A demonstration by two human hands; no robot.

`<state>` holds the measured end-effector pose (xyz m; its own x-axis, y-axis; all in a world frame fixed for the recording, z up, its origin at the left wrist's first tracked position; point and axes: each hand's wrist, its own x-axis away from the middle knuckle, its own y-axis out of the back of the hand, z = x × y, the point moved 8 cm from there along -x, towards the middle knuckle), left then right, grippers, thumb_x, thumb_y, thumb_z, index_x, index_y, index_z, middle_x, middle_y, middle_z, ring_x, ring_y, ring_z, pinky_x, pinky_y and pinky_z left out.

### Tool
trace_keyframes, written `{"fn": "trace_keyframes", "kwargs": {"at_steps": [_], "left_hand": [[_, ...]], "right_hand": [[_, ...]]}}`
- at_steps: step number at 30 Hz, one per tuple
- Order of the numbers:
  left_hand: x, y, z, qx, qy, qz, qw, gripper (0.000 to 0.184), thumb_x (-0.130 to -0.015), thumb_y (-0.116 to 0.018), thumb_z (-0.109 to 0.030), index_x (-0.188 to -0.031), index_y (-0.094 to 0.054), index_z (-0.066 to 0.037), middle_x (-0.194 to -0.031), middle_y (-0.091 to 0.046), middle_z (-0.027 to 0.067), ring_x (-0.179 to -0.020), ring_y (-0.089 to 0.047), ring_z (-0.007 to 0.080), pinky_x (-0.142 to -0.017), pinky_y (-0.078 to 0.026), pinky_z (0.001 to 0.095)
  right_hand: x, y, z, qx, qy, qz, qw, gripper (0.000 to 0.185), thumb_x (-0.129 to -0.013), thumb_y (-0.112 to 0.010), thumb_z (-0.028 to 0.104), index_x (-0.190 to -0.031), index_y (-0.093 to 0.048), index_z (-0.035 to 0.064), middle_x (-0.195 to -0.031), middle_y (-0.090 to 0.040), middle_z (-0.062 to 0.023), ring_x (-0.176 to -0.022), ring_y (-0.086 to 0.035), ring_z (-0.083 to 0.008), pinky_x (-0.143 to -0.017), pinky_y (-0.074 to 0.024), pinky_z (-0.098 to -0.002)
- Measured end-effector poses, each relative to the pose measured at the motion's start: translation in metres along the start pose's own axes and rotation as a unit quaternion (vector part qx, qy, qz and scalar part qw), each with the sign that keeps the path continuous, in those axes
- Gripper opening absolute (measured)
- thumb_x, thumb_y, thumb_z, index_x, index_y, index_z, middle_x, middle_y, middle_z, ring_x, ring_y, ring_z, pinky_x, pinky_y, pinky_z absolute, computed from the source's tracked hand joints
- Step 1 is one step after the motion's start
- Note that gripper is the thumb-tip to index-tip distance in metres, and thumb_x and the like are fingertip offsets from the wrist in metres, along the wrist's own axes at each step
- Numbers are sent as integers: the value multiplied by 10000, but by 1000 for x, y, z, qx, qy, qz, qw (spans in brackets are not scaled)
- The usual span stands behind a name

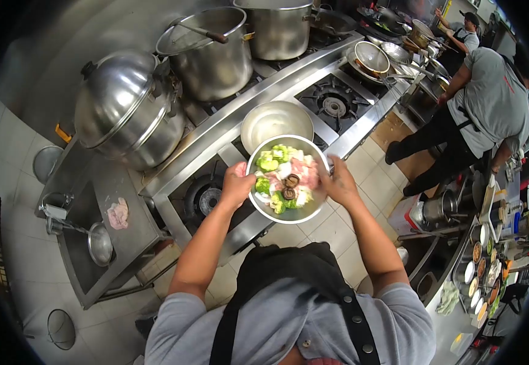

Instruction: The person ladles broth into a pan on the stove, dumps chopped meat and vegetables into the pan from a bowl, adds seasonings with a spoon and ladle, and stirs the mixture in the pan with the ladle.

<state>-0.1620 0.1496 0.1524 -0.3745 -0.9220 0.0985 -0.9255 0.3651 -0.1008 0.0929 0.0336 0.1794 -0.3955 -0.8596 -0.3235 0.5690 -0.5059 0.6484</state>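
Note:
A round metal bowl [298, 215] is held in front of me above the stove's front edge. In it lie green broccoli [268, 163], pink meat slices [306, 173], pale pieces and dark mushroom slices [289, 193]. My left hand [238, 186] grips the bowl's left rim, thumb over the edge. On the right rim, my right hand [340, 184] is closed, slightly smeared by motion. Just beyond the bowl, a second wide, shallow metal pan [276, 125] rests on the stove, partly hidden by it.
Burners [334, 106] flank the pan. Tall pots [211, 67] and a domed steamer [118, 109] stand behind and left. At left is a sink with a strainer [100, 243] and a pink cloth [118, 214]. Two co-workers [489, 97] stand at upper right; seasoning containers [477, 251] line the right counter.

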Motion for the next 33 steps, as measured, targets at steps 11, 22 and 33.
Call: {"fn": "trace_keyframes", "kwargs": {"at_steps": [11, 22, 33], "left_hand": [[-99, 12, 22, -57, 4, -150, 987, 192, -703, -439, 85, -838, -551, 7, -715, -580, 75, -496, -545, 146, -352, -412, 286], [-163, 8, 22, -245, -145, -212, 935, 65, -682, -505, 22, -741, -524, 3, -649, -532, 45, -642, -511, 133, -583, -422, 297], [-169, -12, 19, -424, -108, -256, 862, 42, -718, -525, -20, -715, -487, -3, -562, -475, 99, -507, -463, 189, -495, -380, 343]], "right_hand": [[-137, -182, 34, -44, 58, 232, 970, 766, -850, -444, 608, -1339, -412, 18, -1358, -406, -246, -1293, -325, -398, -1091, -217, -427], [-165, -288, 0, -64, 164, 375, 910, 629, -777, -554, 452, -1331, -439, 179, -1378, -405, -167, -1311, -305, -372, -1066, -231, -518], [-179, -275, 8, -2, 253, 450, 856, 599, -716, -597, 382, -1264, -505, 159, -1269, -468, -121, -1222, -380, -341, -991, -310, -519]]}}
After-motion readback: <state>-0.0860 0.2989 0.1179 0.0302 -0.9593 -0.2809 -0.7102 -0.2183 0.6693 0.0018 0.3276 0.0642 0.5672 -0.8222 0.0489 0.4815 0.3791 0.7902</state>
